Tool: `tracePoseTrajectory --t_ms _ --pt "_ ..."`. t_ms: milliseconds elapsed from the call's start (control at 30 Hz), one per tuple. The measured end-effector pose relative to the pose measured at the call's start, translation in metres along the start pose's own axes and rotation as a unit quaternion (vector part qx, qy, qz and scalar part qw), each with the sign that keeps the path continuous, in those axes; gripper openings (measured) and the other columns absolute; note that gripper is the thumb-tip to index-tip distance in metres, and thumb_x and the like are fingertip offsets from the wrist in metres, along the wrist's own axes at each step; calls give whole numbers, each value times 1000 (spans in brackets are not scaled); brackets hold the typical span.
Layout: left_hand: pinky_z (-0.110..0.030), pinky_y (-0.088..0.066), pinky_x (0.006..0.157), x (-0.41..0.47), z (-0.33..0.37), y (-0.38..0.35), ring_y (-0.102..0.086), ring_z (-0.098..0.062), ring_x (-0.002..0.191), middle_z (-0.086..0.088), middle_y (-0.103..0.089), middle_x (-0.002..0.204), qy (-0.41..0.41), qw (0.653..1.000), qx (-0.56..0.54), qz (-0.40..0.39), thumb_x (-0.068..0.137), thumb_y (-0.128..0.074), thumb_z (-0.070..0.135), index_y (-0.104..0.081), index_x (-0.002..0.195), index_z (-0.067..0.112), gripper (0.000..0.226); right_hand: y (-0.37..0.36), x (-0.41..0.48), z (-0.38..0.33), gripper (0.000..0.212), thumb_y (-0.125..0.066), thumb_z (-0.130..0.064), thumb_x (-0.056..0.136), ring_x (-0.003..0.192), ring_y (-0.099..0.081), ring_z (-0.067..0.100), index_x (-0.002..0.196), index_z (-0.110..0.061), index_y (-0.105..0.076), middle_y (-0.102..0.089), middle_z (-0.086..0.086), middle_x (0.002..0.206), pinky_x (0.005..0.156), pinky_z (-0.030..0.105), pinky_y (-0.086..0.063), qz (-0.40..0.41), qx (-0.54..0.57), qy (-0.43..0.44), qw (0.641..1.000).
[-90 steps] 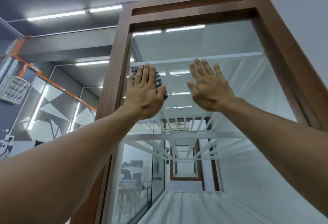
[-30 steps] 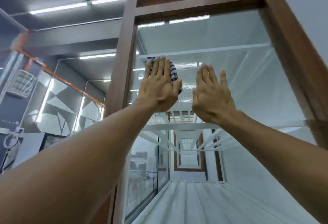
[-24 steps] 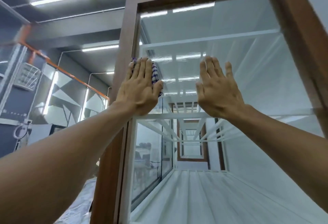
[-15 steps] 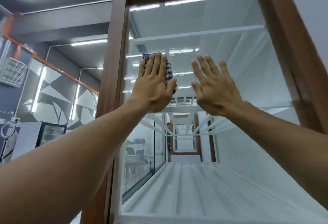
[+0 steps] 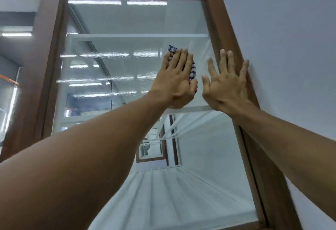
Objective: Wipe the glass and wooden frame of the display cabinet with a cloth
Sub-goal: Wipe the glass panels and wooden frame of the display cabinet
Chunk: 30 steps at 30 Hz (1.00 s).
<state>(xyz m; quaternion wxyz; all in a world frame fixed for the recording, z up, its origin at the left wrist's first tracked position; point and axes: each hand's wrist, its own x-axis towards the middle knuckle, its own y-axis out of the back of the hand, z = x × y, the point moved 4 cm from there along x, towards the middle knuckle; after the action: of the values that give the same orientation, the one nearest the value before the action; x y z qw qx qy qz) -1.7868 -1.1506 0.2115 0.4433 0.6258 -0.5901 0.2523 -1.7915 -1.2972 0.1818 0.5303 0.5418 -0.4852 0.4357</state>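
The display cabinet's glass pane [image 5: 116, 69] fills the view, set in a dark brown wooden frame [image 5: 45, 62]. My left hand [image 5: 177, 80] lies flat with straight fingers, pressing a blue-and-white checked cloth [image 5: 193, 70] against the glass near the pane's right side. Only the cloth's edges show above and right of the fingers. My right hand [image 5: 226, 84] is spread flat beside it, fingers straight, resting across the glass edge and the right frame post [image 5: 234, 35]. White shelves show inside the cabinet.
A plain white wall [image 5: 291, 38] adjoins the frame on the right. Ceiling tube lights [image 5: 16, 34] show at the left and reflect as streaks in the glass. Both my forearms reach up from the bottom of the view.
My left hand has slid the cloth across the glass from the left side toward the right frame. My right hand moved right too, onto the frame post. The view swung left of the cabinet.
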Motion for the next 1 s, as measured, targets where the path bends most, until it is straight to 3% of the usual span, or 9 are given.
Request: tracePoseTrajectory --t_ms 100,267,367,500,667,833,933,1000 --pt "-47 12 128 17 32 -7 16 -26 159 -14 11 172 -33 999 -8 -6 107 -16 44 5 163 6 71 -4 -3 23 70 -7 -45 98 157 12 24 163 -18 -3 10 3 171 126 51 7 -5 28 26 999" --pt "-47 13 128 43 67 -7 16 -25 159 -13 12 172 -59 998 1 -17 109 -13 41 8 163 6 68 -9 -26 38 64 -20 -22 102 157 8 18 161 -9 0 5 8 171 126 33 10 32 140 27 989" --pt "-47 15 127 34 76 -13 18 -24 158 -12 14 172 -57 998 4 -13 108 -12 44 9 163 6 70 -9 -37 41 69 -17 -24 96 157 10 16 161 -9 1 6 7 171 125 29 12 29 165 30 985" --pt "-45 14 128 19 70 -15 19 -23 158 -11 15 172 -106 994 9 -22 108 -12 50 11 163 8 73 -11 -53 42 69 -19 -25 97 156 13 15 161 -10 3 9 6 170 125 29 13 25 160 37 986" --pt "-46 12 128 21 70 -11 18 -24 158 -12 15 172 -61 998 11 -7 108 -11 49 10 163 8 71 -11 -60 41 68 -17 -28 99 156 16 16 160 -12 7 14 7 170 125 32 14 15 140 44 989" --pt "-45 14 128 -25 59 -17 23 -23 157 -11 18 171 -111 993 19 -24 107 -11 48 14 162 9 72 -12 -67 27 72 -12 -35 96 157 12 23 160 -5 1 7 14 169 128 40 8 23 91 25 995" --pt "-45 13 128 -56 17 -12 23 -22 157 -10 18 170 -76 996 35 -12 104 -8 52 14 162 11 75 -12 -72 -7 69 -14 -33 98 157 5 29 157 3 -10 -4 21 168 128 47 3 20 59 54 997" --pt "-45 14 127 -69 -14 -5 23 -21 157 -10 18 170 -37 999 34 -6 101 -6 53 14 161 11 76 -12 -70 -39 69 -9 -34 97 156 7 28 156 1 -3 -3 20 168 127 46 6 6 83 88 993"
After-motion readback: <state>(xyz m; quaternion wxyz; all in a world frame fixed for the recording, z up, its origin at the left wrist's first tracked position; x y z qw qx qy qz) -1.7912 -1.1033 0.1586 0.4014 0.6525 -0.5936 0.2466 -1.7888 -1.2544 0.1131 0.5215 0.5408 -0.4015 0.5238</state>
